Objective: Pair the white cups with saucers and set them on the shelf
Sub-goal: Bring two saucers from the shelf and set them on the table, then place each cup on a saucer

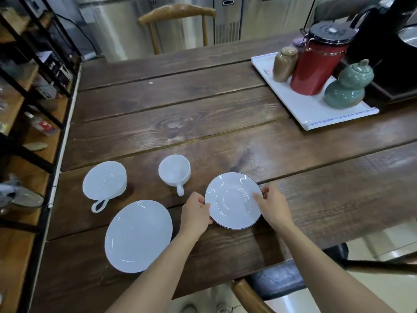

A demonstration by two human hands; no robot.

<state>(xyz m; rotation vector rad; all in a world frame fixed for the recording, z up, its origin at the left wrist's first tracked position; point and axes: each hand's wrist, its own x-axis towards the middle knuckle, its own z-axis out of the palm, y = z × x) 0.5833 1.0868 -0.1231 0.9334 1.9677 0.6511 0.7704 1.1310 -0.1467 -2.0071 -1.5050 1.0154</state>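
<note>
**Workspace Surroundings**

A dark plank table [203, 114] fills the view. A black-framed shelf unit with wooden boards [33, 123] stands along its left edge. Beyond the far edge: a wooden chair [176, 14], backed by stainless-steel cabinets [228, 19]. A second chair with a dark cushion [279, 279] stands at the near edge, over pale floor tiles [388, 242].

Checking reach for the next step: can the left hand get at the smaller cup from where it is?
Probably yes. The left hand grips the dark-rimmed saucer, and the smaller cup stands just beyond it on bare table, handle toward it, nothing between.
</note>
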